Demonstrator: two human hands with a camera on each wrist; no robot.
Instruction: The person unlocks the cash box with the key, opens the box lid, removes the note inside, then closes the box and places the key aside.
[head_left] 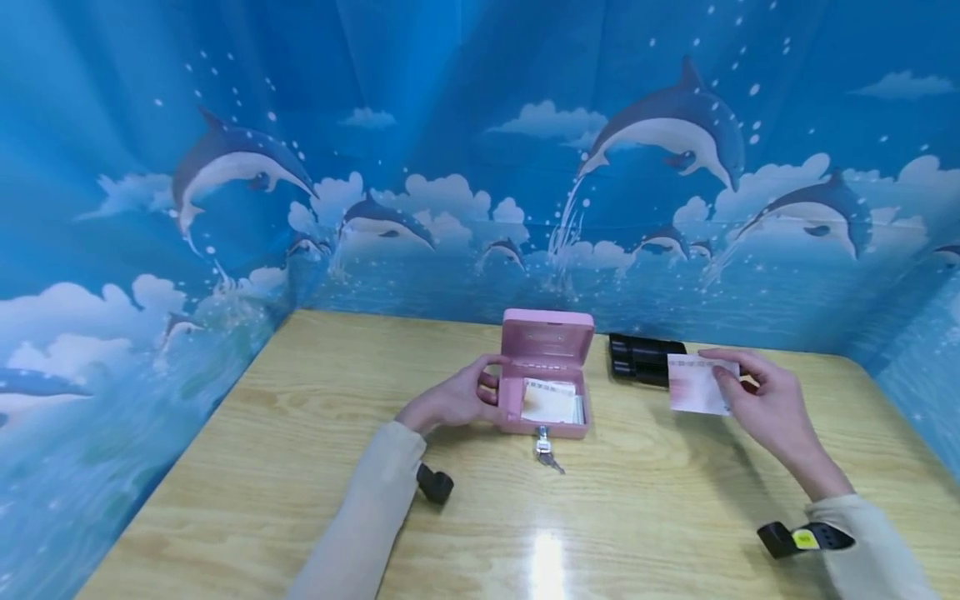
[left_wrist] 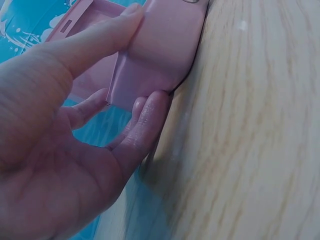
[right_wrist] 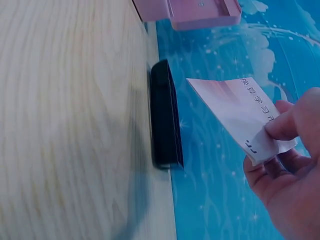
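A small pink metal cash box (head_left: 558, 431) stands on the table with its lid (head_left: 547, 337) raised. My left hand (head_left: 461, 396) grips its left side, thumb at the front corner and fingers farther back; the left wrist view shows the thumb (left_wrist: 107, 37) against the pink wall. Inside the box lies a stack of paper notes (head_left: 546, 403). Keys (head_left: 546, 457) hang from the front lock. To the right, my right hand (head_left: 772, 408) pinches one pale pink play banknote (right_wrist: 232, 107) between thumb and fingers, raised above the table. Printed characters run along the note's edge.
A black case-like object (head_left: 633, 357) lies at the back of the table, right of the cash box and partly behind the banknote. The wooden table (head_left: 315, 383) meets a blue dolphin-print curtain (head_left: 457, 275) at its back edge.
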